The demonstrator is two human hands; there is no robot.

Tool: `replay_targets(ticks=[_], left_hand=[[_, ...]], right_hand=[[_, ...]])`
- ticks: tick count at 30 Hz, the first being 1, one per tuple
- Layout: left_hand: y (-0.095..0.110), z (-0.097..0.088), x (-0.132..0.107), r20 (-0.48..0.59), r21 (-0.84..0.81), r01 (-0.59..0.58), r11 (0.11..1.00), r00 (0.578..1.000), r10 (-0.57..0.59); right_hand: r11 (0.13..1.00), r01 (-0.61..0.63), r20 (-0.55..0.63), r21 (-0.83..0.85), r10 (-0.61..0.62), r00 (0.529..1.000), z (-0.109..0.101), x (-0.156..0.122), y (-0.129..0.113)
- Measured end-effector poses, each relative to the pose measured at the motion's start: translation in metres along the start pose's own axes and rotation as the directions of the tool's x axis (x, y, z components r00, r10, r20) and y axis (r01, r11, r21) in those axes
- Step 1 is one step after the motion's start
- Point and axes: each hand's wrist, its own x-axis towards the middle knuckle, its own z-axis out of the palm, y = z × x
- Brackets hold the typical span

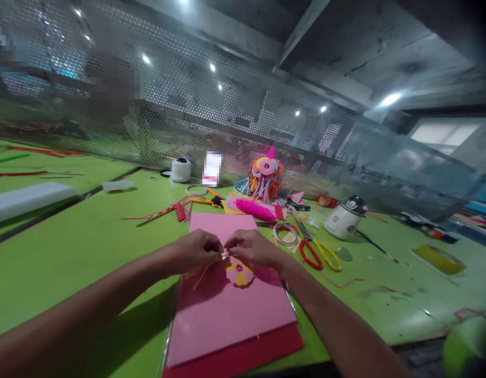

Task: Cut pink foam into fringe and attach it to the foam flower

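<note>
Head view: the left hand (197, 249) and right hand (252, 248) meet fingertip to fingertip, both pinched shut on a small pale strip (224, 255) between them. A yellow paper disc (238, 273) lies just below the pinch on a pink sheet (227, 315), nearer the right hand.

Bright ceiling spots far above my hands (227, 249) wash the green table (69, 252) evenly, my forearms throw soft shadows toward me, and everything away from my hands smears and bends at the edges, with pixelated patches up left.
</note>
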Motion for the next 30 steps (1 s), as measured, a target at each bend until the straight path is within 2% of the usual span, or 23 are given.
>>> replay_targets(ticks=[2, 4, 7, 10, 13, 18, 21, 23, 27, 30], left_hand=[[-0.001, 0.000, 0.001, -0.002, -0.027, 0.014, 1.000, 1.000, -0.014], [-0.003, 0.000, 0.001, -0.001, -0.043, 0.029, 0.999, 1.000, -0.029], [-0.003, 0.001, 0.001, -0.009, -0.050, 0.039, 0.998, 0.999, -0.039], [0.001, 0.002, 0.000, -0.013, -0.056, 0.038, 0.998, 0.999, -0.038], [0.003, 0.003, -0.001, -0.013, -0.062, 0.049, 0.997, 0.999, -0.049], [-0.001, 0.003, 0.002, -0.002, -0.183, 0.059, 0.981, 0.998, -0.060], [-0.003, 0.002, 0.002, 0.015, -0.289, 0.086, 0.954, 0.996, -0.085], [-0.004, 0.001, 0.002, 0.015, -0.324, 0.099, 0.941, 0.995, -0.100], [-0.008, 0.000, 0.001, 0.005, -0.327, 0.113, 0.938, 0.993, -0.118], [-0.012, -0.003, 0.002, -0.008, -0.327, 0.120, 0.937, 0.992, -0.129]], right_hand=[[1.000, -0.011, -0.068, 0.004, 0.011, 0.998, 0.000, 0.002, 0.007], [0.994, -0.070, -0.136, 0.082, 0.081, 0.987, 0.001, 0.004, 0.015], [0.984, -0.099, -0.285, 0.147, 0.138, 0.949, 0.003, 0.007, 0.027], [0.988, -0.130, -0.404, 0.089, 0.155, 0.902, -0.002, 0.011, 0.036], [0.983, -0.183, -0.474, -0.002, 0.160, 0.866, -0.023, 0.019, 0.043], [0.917, -0.309, -0.567, -0.254, 0.118, 0.815, -0.078, 0.045, 0.052], [0.827, -0.391, -0.582, -0.403, 0.097, 0.807, -0.104, 0.069, 0.062], [0.758, -0.424, -0.563, -0.496, 0.091, 0.822, -0.114, 0.087, 0.069], [0.620, -0.422, -0.457, -0.661, 0.113, 0.882, -0.123, 0.124, 0.084], [0.519, -0.416, -0.400, -0.747, 0.148, 0.904, -0.127, 0.149, 0.095]])
